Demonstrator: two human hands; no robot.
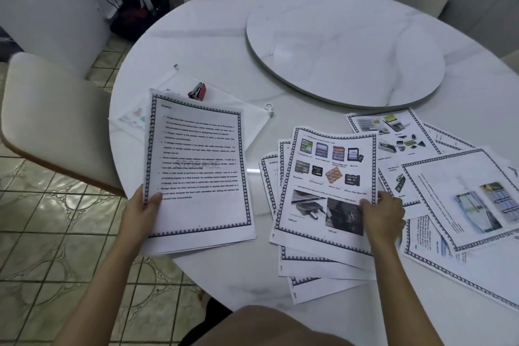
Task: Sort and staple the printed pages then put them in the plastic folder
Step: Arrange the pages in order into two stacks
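Observation:
My left hand (146, 203) grips the left edge of a stack of text pages (196, 171) headed by a sheet with a "STORAGE" watermark, raised above the table's left edge. My right hand (383, 216) pinches the right edge of a page with memory-card photos (327, 185), which tops a fanned pile of bordered pages. More printed pages (460, 196) lie scattered to the right. A clear plastic folder (254, 121) lies flat behind the text stack, with a small red stapler (197, 91) on it.
The round white marble table (213, 45) carries a raised turntable (345, 53) at its centre. A beige chair (53, 118) stands at the left and two more at the far side. Tiled floor shows below left.

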